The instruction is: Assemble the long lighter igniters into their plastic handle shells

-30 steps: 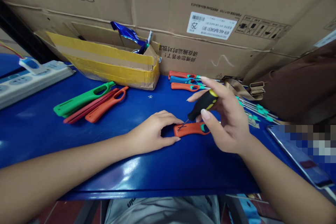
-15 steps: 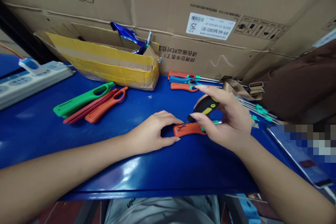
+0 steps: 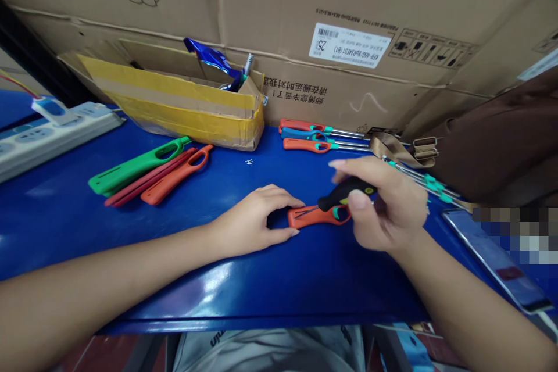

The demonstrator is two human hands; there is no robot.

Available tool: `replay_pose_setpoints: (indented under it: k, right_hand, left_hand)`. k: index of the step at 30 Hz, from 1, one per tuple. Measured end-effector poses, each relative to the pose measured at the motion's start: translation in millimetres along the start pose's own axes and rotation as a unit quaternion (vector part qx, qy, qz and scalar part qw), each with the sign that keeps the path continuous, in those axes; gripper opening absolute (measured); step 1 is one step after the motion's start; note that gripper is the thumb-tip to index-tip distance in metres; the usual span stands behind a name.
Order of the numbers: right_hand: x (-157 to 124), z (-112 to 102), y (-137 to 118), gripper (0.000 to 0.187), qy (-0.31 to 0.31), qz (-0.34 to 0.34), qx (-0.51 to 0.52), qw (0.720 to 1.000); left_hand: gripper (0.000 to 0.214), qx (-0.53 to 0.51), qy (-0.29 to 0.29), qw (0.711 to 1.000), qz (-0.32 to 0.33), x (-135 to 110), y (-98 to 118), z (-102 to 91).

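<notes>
An orange lighter, the long-nosed kind, lies flat on the blue table. My left hand rests on the tabletop, its thumb and fingers closed about the handle end. In my right hand is a screwdriver with a black and yellow handle. Its thin shaft slopes down to the left, with the tip at the left end of the lighter's handle. Whether the tip sits in a hole I cannot tell. Part of the lighter's nozzle side is hidden behind my right hand.
Green and orange handle shells lie left. Tiny screws sit near a yellow-taped carton. Other lighters lie behind my hands. A phone, brown bag and power strip flank the table.
My right hand has moved slightly right and lower, and the screwdriver now leans closer to the lighter. My left hand and the lighter have stayed in place.
</notes>
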State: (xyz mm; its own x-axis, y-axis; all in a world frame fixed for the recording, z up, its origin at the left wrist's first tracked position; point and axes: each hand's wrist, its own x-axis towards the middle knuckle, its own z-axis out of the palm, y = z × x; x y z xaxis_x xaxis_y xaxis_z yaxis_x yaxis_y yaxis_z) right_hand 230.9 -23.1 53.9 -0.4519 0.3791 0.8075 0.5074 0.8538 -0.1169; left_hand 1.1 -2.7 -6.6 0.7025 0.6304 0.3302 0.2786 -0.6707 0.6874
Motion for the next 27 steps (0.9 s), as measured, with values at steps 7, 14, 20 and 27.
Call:
replay_pose_setpoints:
  k: [7, 14, 20, 27]
  right_hand:
    - [-4, 4, -5, 0.054, 0.023, 0.049, -0.022, 0.998]
    - [-3, 7, -8, 0.046, -0.007, 0.07, 0.077, 0.995]
    - [0, -5, -4, 0.042, 0.021, -0.043, -0.109, 0.993]
    - [3, -8, -2, 0.045, -0.036, 0.035, 0.017, 0.999]
  left_hand:
    - [0.032, 0.005, 0.0, 1.0, 0.003, 0, 0, -0.2]
    - [0.031, 0.004, 0.003, 1.0, 0.0, 0, 0, -0.6]
    - [0.033, 0.0, -0.003, 1.0, 0.0, 0, 0, -0.4]
    - [0.035, 0.005, -0.005, 1.0, 0.003, 0, 0, -1.1]
